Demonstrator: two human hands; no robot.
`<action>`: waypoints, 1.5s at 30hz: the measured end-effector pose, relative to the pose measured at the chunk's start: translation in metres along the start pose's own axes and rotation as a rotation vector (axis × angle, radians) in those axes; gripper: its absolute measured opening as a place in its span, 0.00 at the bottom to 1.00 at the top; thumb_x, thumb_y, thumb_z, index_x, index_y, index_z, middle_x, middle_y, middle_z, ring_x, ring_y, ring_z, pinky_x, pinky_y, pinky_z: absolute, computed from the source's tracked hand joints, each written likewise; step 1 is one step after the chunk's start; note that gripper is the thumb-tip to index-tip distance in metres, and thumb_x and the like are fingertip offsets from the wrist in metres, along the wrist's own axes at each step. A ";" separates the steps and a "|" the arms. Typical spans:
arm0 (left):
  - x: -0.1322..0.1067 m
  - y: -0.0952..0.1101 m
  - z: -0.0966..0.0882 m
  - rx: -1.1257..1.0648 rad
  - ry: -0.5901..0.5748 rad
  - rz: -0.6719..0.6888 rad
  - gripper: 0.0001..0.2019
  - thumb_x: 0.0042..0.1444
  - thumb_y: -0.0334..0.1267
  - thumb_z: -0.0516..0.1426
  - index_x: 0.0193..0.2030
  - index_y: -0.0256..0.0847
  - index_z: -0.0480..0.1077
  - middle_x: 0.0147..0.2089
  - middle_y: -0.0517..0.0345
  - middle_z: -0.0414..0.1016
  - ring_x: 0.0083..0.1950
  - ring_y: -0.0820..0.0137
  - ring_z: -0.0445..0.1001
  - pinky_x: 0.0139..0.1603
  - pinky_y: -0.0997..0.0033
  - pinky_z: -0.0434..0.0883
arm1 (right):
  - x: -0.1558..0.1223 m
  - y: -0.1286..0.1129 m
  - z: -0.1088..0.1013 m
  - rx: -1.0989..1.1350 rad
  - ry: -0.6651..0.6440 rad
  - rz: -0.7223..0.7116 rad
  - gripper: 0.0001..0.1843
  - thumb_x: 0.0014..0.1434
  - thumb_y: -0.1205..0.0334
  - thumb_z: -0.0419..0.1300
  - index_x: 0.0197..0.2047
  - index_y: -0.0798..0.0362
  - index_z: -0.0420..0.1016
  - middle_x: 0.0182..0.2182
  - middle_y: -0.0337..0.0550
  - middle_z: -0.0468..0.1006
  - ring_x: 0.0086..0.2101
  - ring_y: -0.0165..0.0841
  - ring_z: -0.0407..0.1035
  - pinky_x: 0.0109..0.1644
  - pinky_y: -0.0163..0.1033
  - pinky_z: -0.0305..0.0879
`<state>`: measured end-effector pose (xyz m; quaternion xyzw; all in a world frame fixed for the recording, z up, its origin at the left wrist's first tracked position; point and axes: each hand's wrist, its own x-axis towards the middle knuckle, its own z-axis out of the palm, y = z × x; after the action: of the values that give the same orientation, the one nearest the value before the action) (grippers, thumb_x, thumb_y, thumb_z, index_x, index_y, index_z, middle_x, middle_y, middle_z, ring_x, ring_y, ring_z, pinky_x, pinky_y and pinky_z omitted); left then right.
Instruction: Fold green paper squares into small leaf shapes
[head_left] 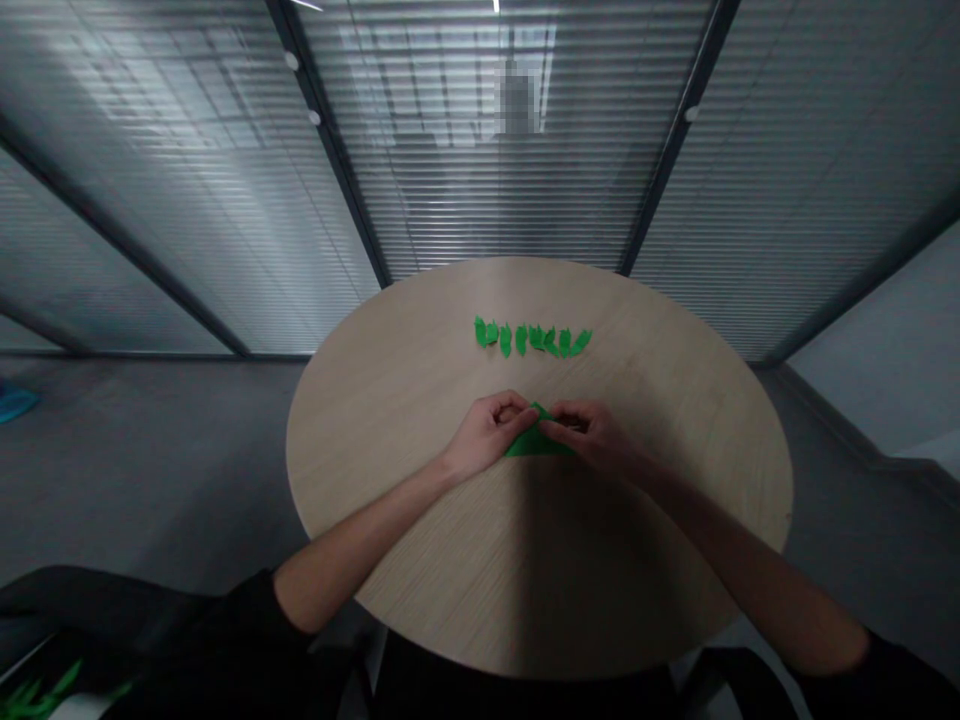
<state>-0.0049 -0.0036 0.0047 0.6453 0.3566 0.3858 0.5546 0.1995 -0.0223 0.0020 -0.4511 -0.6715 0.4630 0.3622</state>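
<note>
A green sheet of paper (538,440), folded to a triangular shape, lies on the round wooden table (420,540) with its point away from me. My left hand (487,432) pinches its upper left side between thumb and fingers. On the other side my right hand (592,435) grips the upper right side, thumb on top. Both hands meet near the tip and partly cover the paper. Beyond them, several small folded green paper pieces (521,340) stand or lie in a row.
Glass panels with blinds (495,200) rise just behind the table's far edge. At the lower left, more green pieces (45,695) show beside my sleeve. A blue object (15,402) rests on the grey floor at the far left.
</note>
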 end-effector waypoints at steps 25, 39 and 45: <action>0.004 -0.005 -0.008 0.031 -0.172 -0.215 0.16 0.62 0.48 0.66 0.34 0.36 0.74 0.27 0.59 0.76 0.26 0.74 0.74 0.29 0.75 0.73 | 0.003 0.000 -0.003 -0.089 0.226 -0.066 0.18 0.60 0.47 0.62 0.27 0.52 0.73 0.21 0.35 0.64 0.23 0.29 0.58 0.27 0.36 0.51; 0.002 0.000 -0.002 0.082 -0.167 -0.280 0.09 0.58 0.40 0.68 0.37 0.34 0.78 0.27 0.61 0.76 0.25 0.76 0.73 0.27 0.77 0.70 | 0.002 -0.001 0.002 -0.076 0.183 -0.049 0.18 0.60 0.46 0.62 0.29 0.52 0.76 0.22 0.37 0.70 0.24 0.30 0.63 0.28 0.37 0.56; 0.002 -0.002 -0.003 0.039 -0.169 -0.322 0.10 0.60 0.38 0.67 0.32 0.35 0.77 0.26 0.59 0.77 0.25 0.75 0.75 0.28 0.76 0.71 | 0.002 0.001 0.000 -0.094 0.181 -0.046 0.20 0.60 0.45 0.62 0.28 0.52 0.74 0.22 0.35 0.64 0.24 0.29 0.58 0.28 0.37 0.52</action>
<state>-0.0067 0.0002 0.0035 0.6208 0.4148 0.2293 0.6245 0.1997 -0.0203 0.0012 -0.4920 -0.6674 0.3798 0.4102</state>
